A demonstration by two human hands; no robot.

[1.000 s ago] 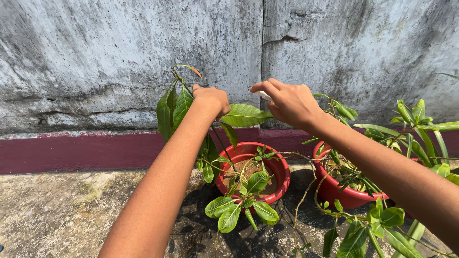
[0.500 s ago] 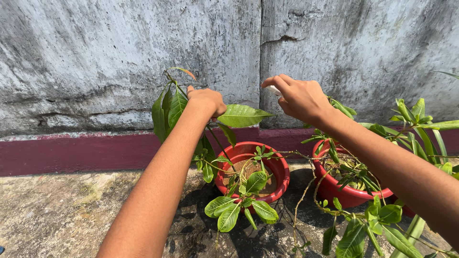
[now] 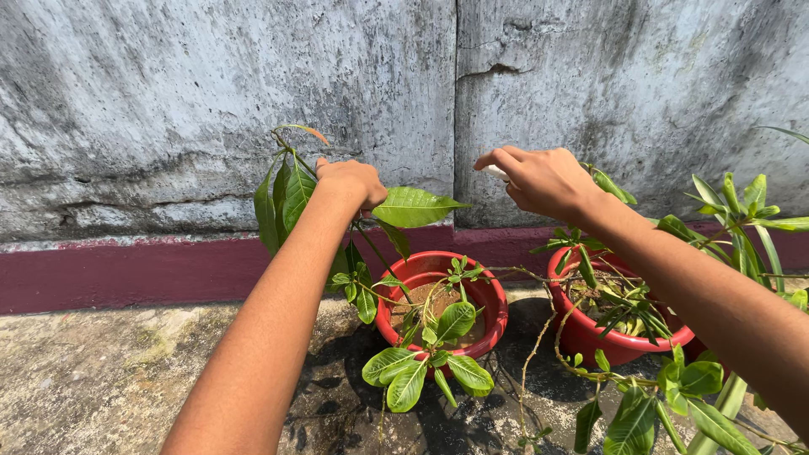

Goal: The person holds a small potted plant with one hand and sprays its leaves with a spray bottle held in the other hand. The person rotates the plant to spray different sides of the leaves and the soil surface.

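Note:
My left hand (image 3: 352, 182) is closed around the upper stem of a leafy plant (image 3: 291, 192) that grows out of a red pot (image 3: 493, 297). One broad green leaf (image 3: 415, 206) sticks out to the right just below that hand. My right hand (image 3: 543, 179) hovers to the right of the plant at the same height, fingers curled around a small white object (image 3: 496, 173) that peeks out at the fingertips. What the object is cannot be made out. The two hands are apart, with the broad leaf between them.
A second red pot (image 3: 590, 337) with thin green plants stands to the right, under my right forearm. More leafy stems (image 3: 742, 215) fill the right edge. A weathered grey wall (image 3: 168, 101) with a maroon base strip (image 3: 126, 274) runs behind. The ground (image 3: 93, 379) is rough concrete.
My right hand has moved slightly right and down, away from the plant's top. My left hand keeps its hold on the stem, which has shifted a little to the left.

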